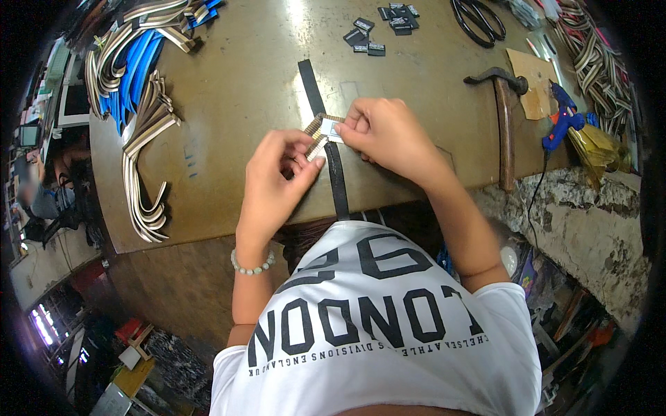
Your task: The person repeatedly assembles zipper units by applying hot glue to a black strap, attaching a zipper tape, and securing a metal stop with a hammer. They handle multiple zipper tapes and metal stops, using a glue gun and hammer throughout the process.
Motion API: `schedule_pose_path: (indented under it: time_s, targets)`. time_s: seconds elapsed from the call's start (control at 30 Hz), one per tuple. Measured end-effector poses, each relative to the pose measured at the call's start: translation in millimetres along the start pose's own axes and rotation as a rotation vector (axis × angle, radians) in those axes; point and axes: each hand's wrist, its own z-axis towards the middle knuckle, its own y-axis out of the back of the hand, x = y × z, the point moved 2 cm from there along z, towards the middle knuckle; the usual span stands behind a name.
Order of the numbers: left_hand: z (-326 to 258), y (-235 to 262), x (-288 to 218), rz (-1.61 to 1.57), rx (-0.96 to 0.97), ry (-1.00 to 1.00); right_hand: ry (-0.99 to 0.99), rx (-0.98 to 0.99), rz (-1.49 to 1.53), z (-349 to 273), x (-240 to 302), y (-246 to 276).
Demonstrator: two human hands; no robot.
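Note:
My left hand [277,177] and my right hand [385,132] both pinch a short striped brown-and-cream webbing strip [318,132] over the middle of the brown worktable [243,83]. A small white label [331,129] sits on the strip's right end under my right fingertips. Beneath the strip a long black strap [337,184] runs from the table's middle toward me and off the near edge. A bead bracelet is on my left wrist.
Piles of striped webbing [142,139] and blue straps [135,69] lie at the left. Small black tags [378,31] and black scissors [479,21] sit at the far side. A hammer [503,118], a blue glue gun [562,118] and more webbing [590,55] are at the right.

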Motion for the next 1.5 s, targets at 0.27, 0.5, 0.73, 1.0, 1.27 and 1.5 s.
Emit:
schedule_pose_path:
  time_s: [0.27, 0.5, 0.73, 1.0, 1.27, 1.5]
  targets:
    - [-2.3, -11.2, 8.3, 0.143, -0.151, -0.179, -0.021, 0.006, -0.008, 0.1, -0.1, -0.1]
    - [10.3, -13.1, 9.5, 0.095, -0.155, 0.077, 0.027, -0.023, -0.099, -1.9, 7.2, 2.3]
    - [13.2, -12.2, 11.0, 0.076, -0.133, 0.111, 0.323, 0.135, -0.005, 5.5, 29.7, 10.0]
    - [9.7, -14.6, 12.1, 0.178, -0.104, 0.013, 0.166, 0.284, 0.227, 80.2, -7.4, 3.3]
    - [-13.8, -10.0, -3.1, 0.683, -0.048, -0.244, 0.425, -0.288, -0.249, 81.4, 27.4, 33.9]
    - [-28.8, -5.7, 3.9, 0.747, -0.07, -0.324, -0.363, -0.842, -1.023, -67.4, -83.9, 109.0]
